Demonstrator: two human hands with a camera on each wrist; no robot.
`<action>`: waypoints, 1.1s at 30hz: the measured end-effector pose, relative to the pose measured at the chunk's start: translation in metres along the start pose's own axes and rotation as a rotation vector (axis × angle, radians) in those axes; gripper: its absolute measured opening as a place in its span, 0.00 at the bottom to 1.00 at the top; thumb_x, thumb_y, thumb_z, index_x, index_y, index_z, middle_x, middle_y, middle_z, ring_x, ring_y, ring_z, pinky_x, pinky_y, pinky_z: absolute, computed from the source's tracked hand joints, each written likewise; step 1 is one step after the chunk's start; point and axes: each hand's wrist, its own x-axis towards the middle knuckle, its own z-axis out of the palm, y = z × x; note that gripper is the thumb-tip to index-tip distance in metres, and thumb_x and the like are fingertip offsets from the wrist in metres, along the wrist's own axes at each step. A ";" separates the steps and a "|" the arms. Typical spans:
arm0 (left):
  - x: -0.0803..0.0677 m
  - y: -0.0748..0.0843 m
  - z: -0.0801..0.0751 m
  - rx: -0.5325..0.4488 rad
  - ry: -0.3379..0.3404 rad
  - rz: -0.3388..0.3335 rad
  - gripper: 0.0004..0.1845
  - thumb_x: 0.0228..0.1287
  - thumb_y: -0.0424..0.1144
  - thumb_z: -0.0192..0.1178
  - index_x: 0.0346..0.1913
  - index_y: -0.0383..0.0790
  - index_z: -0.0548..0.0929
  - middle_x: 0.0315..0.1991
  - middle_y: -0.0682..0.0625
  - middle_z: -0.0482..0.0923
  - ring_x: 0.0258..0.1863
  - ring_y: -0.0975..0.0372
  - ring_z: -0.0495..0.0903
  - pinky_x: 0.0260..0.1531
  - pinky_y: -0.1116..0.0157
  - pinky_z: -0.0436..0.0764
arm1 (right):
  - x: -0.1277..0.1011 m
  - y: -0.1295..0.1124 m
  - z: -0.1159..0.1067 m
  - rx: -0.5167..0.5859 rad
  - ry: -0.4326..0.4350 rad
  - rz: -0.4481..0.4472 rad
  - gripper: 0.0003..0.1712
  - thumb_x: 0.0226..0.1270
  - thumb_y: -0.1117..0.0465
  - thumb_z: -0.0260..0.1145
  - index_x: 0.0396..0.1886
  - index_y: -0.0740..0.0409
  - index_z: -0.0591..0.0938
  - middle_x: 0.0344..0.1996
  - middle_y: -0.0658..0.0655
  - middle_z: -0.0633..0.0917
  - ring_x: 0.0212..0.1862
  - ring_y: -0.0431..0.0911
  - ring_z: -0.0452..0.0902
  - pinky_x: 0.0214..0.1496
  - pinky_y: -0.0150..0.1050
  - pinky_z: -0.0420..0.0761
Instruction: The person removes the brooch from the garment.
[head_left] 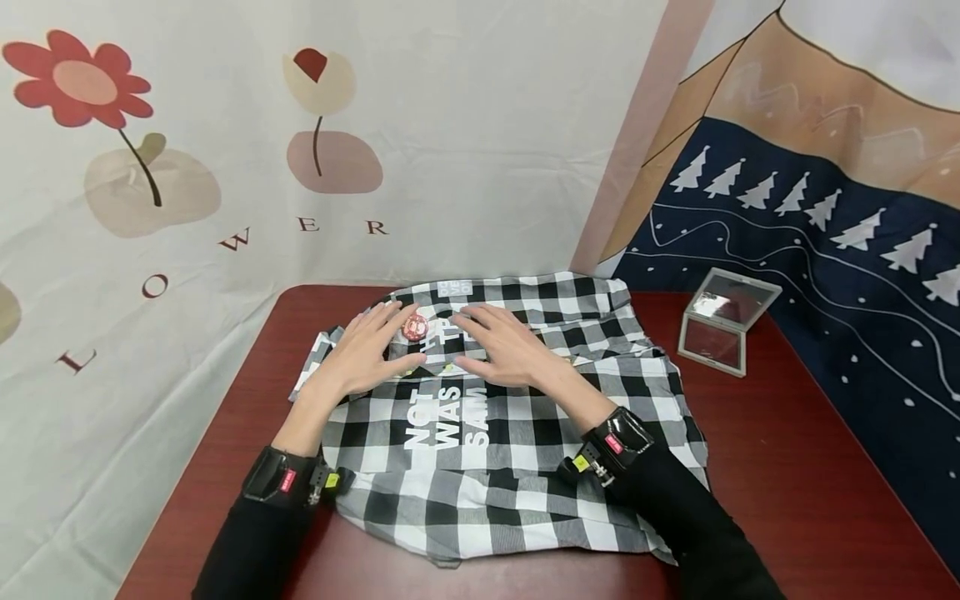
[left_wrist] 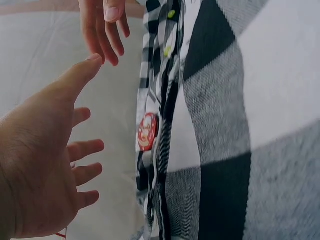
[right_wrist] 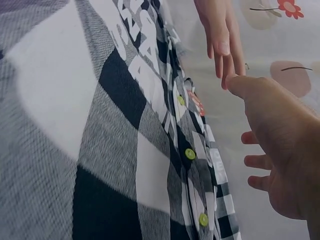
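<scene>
A black-and-white checked shirt (head_left: 517, 450) with white lettering lies spread on the dark red table (head_left: 787, 467). A round red badge (head_left: 415, 327) is pinned near its top. My left hand (head_left: 367, 350) lies over the shirt's upper left, fingers straight and spread, just left of the badge. My right hand (head_left: 504, 346) lies flat to the badge's right, thumb pointing toward the left hand. Neither hand grips anything. The left wrist view shows the left hand (left_wrist: 45, 165) with spread fingers beside the badge (left_wrist: 147, 131). The right wrist view shows the right hand (right_wrist: 282, 150) beside the button placket with yellow-green buttons (right_wrist: 190, 153).
A small folding mirror (head_left: 723, 321) stands open on the table at the right, clear of the shirt. Printed cloth backdrops hang behind and to both sides of the table. Bare table shows on the right and along the front edge.
</scene>
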 end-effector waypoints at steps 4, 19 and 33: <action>0.002 -0.008 -0.001 -0.015 -0.012 -0.012 0.51 0.80 0.66 0.66 0.94 0.52 0.56 0.93 0.34 0.53 0.93 0.34 0.50 0.89 0.28 0.49 | 0.010 -0.003 0.004 0.009 -0.004 -0.001 0.41 0.86 0.37 0.64 0.88 0.52 0.71 0.84 0.64 0.75 0.87 0.61 0.68 0.91 0.61 0.66; 0.003 -0.022 0.004 -0.047 0.005 -0.054 0.51 0.82 0.65 0.64 0.94 0.47 0.55 0.93 0.34 0.53 0.93 0.35 0.51 0.89 0.29 0.49 | 0.044 -0.010 0.022 0.015 -0.068 0.041 0.41 0.88 0.37 0.63 0.89 0.51 0.70 0.85 0.62 0.73 0.88 0.62 0.66 0.92 0.61 0.65; 0.004 -0.029 0.004 -0.071 0.000 -0.066 0.50 0.82 0.65 0.63 0.93 0.45 0.55 0.93 0.34 0.51 0.93 0.35 0.50 0.90 0.30 0.49 | 0.073 -0.010 0.045 0.079 -0.075 0.059 0.37 0.89 0.42 0.64 0.87 0.53 0.73 0.84 0.63 0.75 0.87 0.61 0.69 0.92 0.61 0.64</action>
